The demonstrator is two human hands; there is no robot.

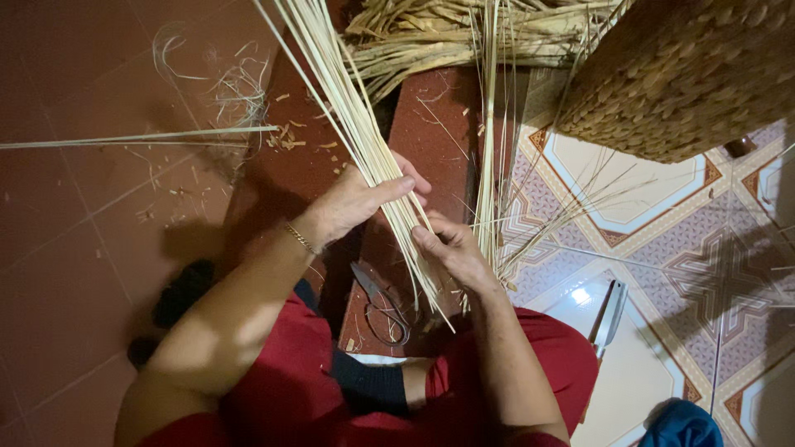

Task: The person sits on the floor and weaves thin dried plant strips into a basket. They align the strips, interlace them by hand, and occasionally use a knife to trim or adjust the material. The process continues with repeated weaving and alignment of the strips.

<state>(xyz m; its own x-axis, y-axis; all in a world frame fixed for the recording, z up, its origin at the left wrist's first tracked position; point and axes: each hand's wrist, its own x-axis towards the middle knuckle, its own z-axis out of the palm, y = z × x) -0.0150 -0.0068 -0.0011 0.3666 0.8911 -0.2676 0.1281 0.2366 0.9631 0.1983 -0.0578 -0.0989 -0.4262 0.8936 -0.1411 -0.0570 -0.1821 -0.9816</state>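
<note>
While both the left hand [352,203] and right hand [451,252] clasp the straw bundle [364,132], scissors [381,302] lie just below, with open floor [83,248] to the left.

The reeds [364,141] run off the top edge, their lower ends partly hidden behind the right hand [451,252]. The basket [687,74] is cut by the top and right edges. Scissors [381,302] lie half in shadow. A blue thing [681,424] at the bottom edge is too cropped to tell.
</note>
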